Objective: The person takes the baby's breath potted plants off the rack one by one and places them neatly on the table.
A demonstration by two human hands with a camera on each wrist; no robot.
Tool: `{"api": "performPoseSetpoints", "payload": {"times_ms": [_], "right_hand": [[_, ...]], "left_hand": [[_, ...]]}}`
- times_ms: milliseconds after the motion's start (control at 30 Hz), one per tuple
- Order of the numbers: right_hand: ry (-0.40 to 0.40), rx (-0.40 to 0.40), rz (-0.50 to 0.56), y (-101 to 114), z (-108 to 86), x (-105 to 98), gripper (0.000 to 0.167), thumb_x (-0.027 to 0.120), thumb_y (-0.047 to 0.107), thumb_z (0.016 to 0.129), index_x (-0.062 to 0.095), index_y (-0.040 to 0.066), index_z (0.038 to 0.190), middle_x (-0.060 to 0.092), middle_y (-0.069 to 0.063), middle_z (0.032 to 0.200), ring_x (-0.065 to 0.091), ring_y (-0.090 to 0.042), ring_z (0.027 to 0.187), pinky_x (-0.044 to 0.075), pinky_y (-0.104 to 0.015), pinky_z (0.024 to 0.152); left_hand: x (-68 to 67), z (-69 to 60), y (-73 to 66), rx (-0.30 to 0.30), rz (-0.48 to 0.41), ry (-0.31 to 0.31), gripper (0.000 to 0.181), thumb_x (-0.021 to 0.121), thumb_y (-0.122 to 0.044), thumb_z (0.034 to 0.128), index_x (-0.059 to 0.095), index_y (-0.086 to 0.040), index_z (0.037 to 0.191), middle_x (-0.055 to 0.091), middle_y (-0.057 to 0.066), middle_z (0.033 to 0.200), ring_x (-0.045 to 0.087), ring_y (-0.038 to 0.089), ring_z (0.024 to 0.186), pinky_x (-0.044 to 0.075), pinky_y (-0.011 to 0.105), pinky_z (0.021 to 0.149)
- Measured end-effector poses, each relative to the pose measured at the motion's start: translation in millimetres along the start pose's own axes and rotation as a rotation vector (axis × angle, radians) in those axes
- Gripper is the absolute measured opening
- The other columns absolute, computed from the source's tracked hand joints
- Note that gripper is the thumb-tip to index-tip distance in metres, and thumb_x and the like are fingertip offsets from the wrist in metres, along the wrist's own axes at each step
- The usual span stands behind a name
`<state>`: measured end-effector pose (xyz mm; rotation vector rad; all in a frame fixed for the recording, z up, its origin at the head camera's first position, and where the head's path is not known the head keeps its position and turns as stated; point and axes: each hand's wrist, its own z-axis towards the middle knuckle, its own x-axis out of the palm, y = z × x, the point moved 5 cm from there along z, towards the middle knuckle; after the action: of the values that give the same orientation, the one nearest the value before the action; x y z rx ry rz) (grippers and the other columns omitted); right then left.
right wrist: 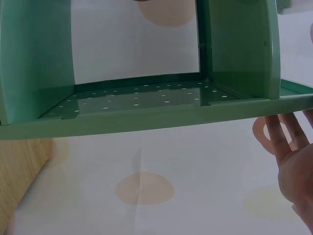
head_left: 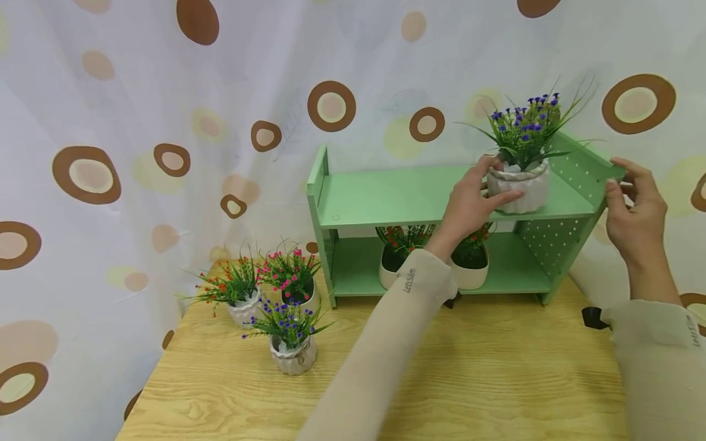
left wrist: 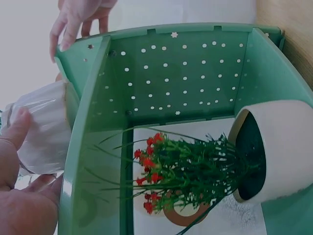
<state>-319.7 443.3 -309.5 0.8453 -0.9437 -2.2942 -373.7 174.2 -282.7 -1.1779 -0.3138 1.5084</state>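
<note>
My left hand [head_left: 469, 202] grips a whitish pot [head_left: 524, 187] with purple flowers at the right end of the green shelf's [head_left: 386, 196] upper board. In the left wrist view the fingers and thumb of the left hand [left wrist: 24, 191] lie around that pot [left wrist: 44, 127]. My right hand [head_left: 640, 214] holds the upper front corner of the shelf's right side panel, fingers over its edge. The right wrist view shows the right hand's [right wrist: 298, 171] fingers against the outer side of the green panel [right wrist: 146, 117].
Two white pots, one holding red flowers [left wrist: 171, 171], stand on the lower board, partly behind my left arm. On the wooden table [head_left: 220, 392], left of the shelf, are pots with orange [head_left: 245, 309], pink [head_left: 311, 300] and purple flowers [head_left: 293, 355]. A patterned curtain hangs behind.
</note>
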Motion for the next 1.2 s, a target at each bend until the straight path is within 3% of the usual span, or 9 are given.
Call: {"api": "performPoseSetpoints", "payload": {"times_ms": [200, 433, 633, 1033, 1200], "right_hand": [[0.038, 0.02, 0.02, -3, -2.8, 1, 0.043, 0.047, 0.028, 0.11, 0.048, 0.04, 0.151, 0.048, 0.03, 0.123, 0.049, 0.009, 0.111, 0.038, -0.007, 0.08], [-0.033, -0.023, -0.016, 3, -0.6, 4, 0.041, 0.048, 0.028, 0.109, 0.052, 0.041, 0.148, 0.048, 0.032, 0.118, 0.049, 0.01, 0.106, 0.038, -0.009, 0.079], [-0.048, -0.036, -0.024, 5, 0.0, 2, 0.041, 0.049, 0.028, 0.109, 0.053, 0.04, 0.148, 0.048, 0.033, 0.117, 0.05, 0.011, 0.105, 0.037, -0.009, 0.078], [-0.029, 0.01, -0.056, 1, -1.3, 3, 0.042, 0.045, 0.029, 0.111, 0.047, 0.045, 0.15, 0.047, 0.032, 0.124, 0.046, 0.012, 0.108, 0.037, -0.011, 0.081], [-0.025, 0.028, -0.06, 1, -2.3, 4, 0.043, 0.045, 0.029, 0.111, 0.047, 0.046, 0.15, 0.046, 0.032, 0.124, 0.046, 0.012, 0.108, 0.037, -0.011, 0.081]], "left_hand": [[-10.6, -8.2, 8.4, 0.017, -0.063, -0.004, 0.041, 0.077, -0.036, 0.095, 0.051, -0.025, 0.125, 0.052, -0.006, 0.147, 0.06, 0.013, 0.131, 0.054, 0.015, 0.09], [-27.6, -15.0, 16.2, 0.019, -0.141, -0.009, 0.041, 0.078, -0.031, 0.094, 0.052, -0.024, 0.124, 0.052, -0.004, 0.146, 0.061, 0.019, 0.133, 0.057, 0.017, 0.086], [-42.9, -22.3, 18.3, 0.01, -0.205, -0.012, 0.04, 0.078, -0.028, 0.0939, 0.05, -0.023, 0.121, 0.052, -0.006, 0.143, 0.061, 0.019, 0.133, 0.059, 0.017, 0.08], [-72.7, -34.4, 26.4, 0.031, -0.25, -0.029, 0.043, 0.077, -0.022, 0.0954, 0.052, -0.019, 0.13, 0.052, 0.001, 0.142, 0.061, 0.019, 0.131, 0.055, 0.019, 0.101], [-83.2, -40.8, 30.5, 0.04, -0.269, -0.057, 0.045, 0.076, -0.019, 0.0962, 0.052, -0.014, 0.134, 0.053, 0.006, 0.141, 0.062, 0.02, 0.13, 0.055, 0.02, 0.102]]}}
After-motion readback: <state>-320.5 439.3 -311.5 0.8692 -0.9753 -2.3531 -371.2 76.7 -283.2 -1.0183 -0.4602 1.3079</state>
